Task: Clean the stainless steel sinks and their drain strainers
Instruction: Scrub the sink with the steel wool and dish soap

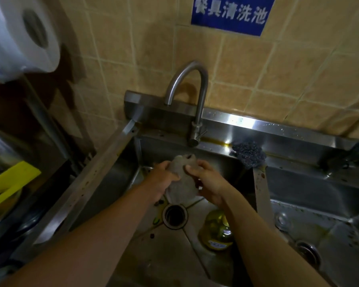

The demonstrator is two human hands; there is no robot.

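- The left hand (164,172) has its fingers curled round the left edge of a grey cleaning cloth (181,183), held up over the left sink (116,179).
- The cloth hangs between the 2 hands, its long axis running from the faucet (192,96) side down toward the open drain (175,215).
- That drain lies directly below and just nearer the person than both hands; no strainer shows in it.
- The right hand (205,181) pinches the cloth's right edge, thumb on top.
- Below the right forearm stands a yellow detergent bottle (216,233).
- Farther right, a dark scrubber (249,155) sits on the divider, then the right sink (319,204) with its strainer (308,252), nearer the right hand.
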